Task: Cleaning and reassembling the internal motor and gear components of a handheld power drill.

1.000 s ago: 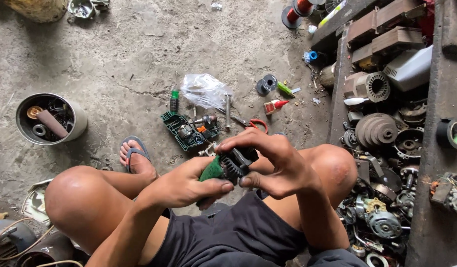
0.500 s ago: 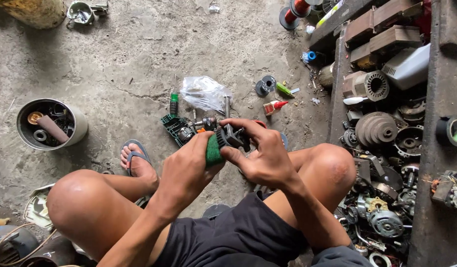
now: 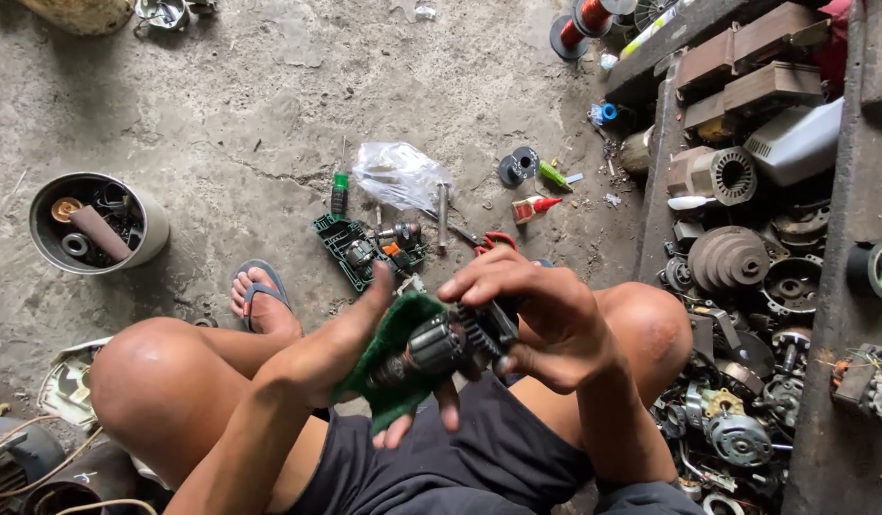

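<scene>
Bare concrete floor point(image 3: 222, 105) strewn with motor parts, a can point(image 3: 98, 224) of scrap at left, shelves point(image 3: 746, 238) of old motors at right. The left hand point(image 3: 350, 348) cups a green pad point(image 3: 393, 367) around the armature point(image 3: 441, 345), held between the knees. The right hand point(image 3: 532, 319) pinches its gear end from above, fingers curled. Rubbing goes best with the armature turned slowly, pad pressed evenly.
</scene>
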